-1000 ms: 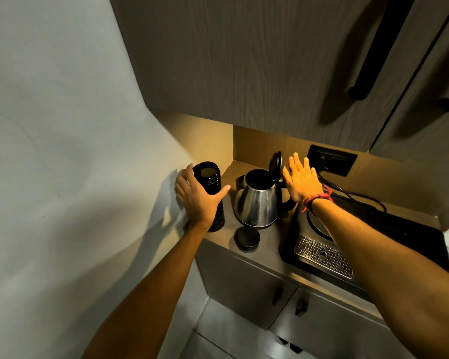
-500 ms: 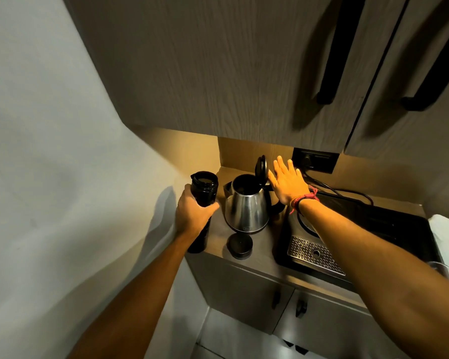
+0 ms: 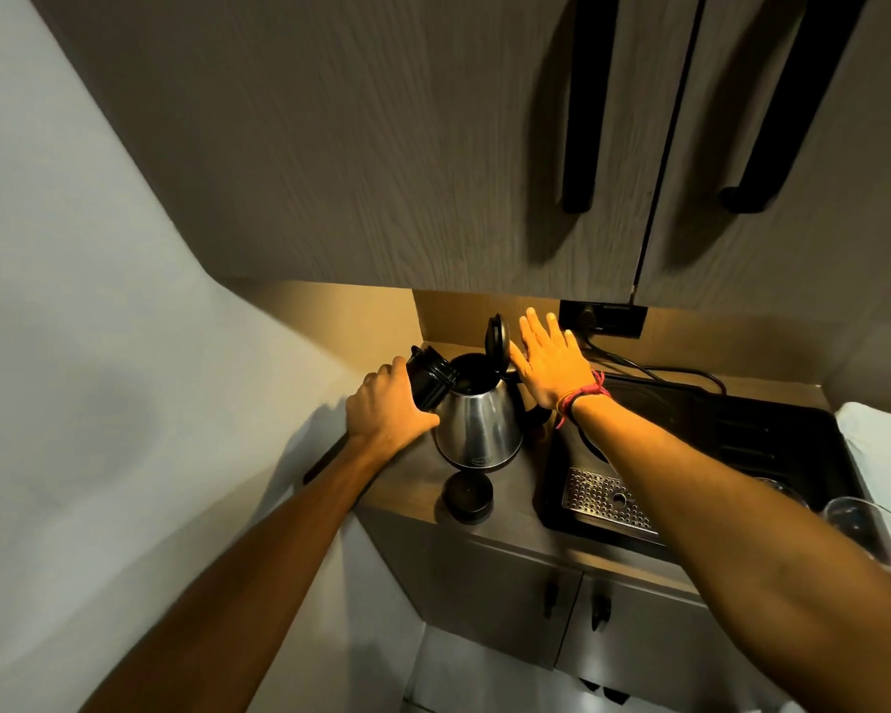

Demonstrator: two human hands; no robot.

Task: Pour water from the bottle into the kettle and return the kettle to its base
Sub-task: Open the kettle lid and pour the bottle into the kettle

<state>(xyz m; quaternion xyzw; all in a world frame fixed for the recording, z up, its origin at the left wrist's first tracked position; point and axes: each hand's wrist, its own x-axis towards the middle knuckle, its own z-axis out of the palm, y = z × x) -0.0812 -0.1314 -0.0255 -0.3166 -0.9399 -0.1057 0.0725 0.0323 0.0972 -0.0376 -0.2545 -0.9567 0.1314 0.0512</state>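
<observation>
Left hand (image 3: 389, 403) grips the dark bottle (image 3: 429, 379), tilted with its mouth over the open steel kettle (image 3: 477, 429); right hand (image 3: 554, 360) is flat open beside the raised lid (image 3: 497, 341). Contents are not visible.

left hand (image 3: 387, 409) curled in a grip, right hand (image 3: 554, 362) flat, fingers spread

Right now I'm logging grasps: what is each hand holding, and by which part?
The left hand grips the black bottle around its body, tilted toward the kettle mouth. The right hand is open flat beside the raised lid, gripping nothing.
</observation>
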